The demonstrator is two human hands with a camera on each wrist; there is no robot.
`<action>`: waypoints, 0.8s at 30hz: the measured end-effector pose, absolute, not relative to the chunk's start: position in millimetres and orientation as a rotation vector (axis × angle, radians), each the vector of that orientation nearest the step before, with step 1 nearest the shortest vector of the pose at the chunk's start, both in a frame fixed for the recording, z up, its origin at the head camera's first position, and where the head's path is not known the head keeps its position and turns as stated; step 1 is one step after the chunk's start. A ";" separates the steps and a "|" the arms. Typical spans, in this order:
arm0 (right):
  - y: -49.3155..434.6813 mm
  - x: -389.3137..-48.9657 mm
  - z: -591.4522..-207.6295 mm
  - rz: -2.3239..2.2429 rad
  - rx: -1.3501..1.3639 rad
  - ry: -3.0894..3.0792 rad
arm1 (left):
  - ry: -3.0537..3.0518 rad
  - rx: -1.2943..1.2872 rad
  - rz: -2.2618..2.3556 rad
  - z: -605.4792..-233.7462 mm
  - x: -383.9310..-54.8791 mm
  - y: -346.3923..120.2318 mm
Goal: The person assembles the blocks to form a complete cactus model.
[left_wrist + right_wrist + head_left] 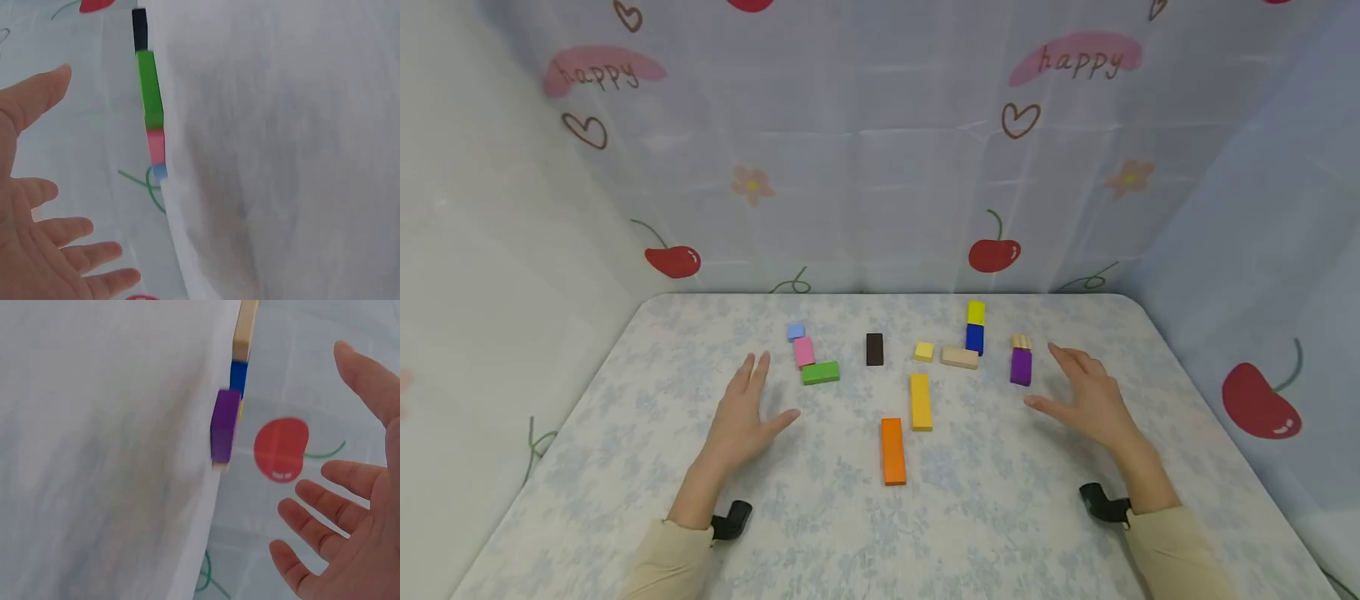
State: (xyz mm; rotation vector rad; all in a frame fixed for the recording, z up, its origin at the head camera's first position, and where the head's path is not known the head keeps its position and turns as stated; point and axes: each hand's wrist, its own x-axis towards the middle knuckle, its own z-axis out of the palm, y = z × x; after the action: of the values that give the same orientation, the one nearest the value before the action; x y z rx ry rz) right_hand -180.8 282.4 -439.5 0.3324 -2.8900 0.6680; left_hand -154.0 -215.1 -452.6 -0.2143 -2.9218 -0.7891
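My left hand [743,421] hovers over the table's left half with thumb and fingers spread, holding nothing. Nearest to it are a green block [821,372], a pink block [803,352] and a light blue block [796,332] in a staggered row. On the right, my other hand [1088,398] is likewise spread and holds nothing. Just left of its fingertips lies a purple block [1021,367], with a ridged wooden piece [1021,342] behind it. Between the hands are an orange block [892,452] and a longish yellow-orange block [921,402].
Farther back lie a black block [875,349], a small yellow block [923,352], a beige block [959,357], a dark blue block [974,339] and a bright yellow block [976,312]. Printed curtains [865,167] enclose the patterned table [820,533] at the back and sides.
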 end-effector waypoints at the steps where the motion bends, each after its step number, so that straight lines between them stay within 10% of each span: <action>1: 277.7 -182.6 -438.9 0.705 0.352 -2.903 | -2.914 -0.230 -0.833 -452.6 -153.6 -211.4; 24: 179.1 -218.3 -460.1 1.291 0.849 -2.949 | -2.827 -0.527 -1.659 -457.8 -135.8 -126.6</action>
State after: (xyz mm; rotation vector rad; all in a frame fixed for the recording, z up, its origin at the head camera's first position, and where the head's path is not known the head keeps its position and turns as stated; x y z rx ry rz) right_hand -218.3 179.1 -460.1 0.8487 -2.9491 1.2905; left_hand -135.8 -126.6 -457.8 -0.5270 -2.8266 -1.6587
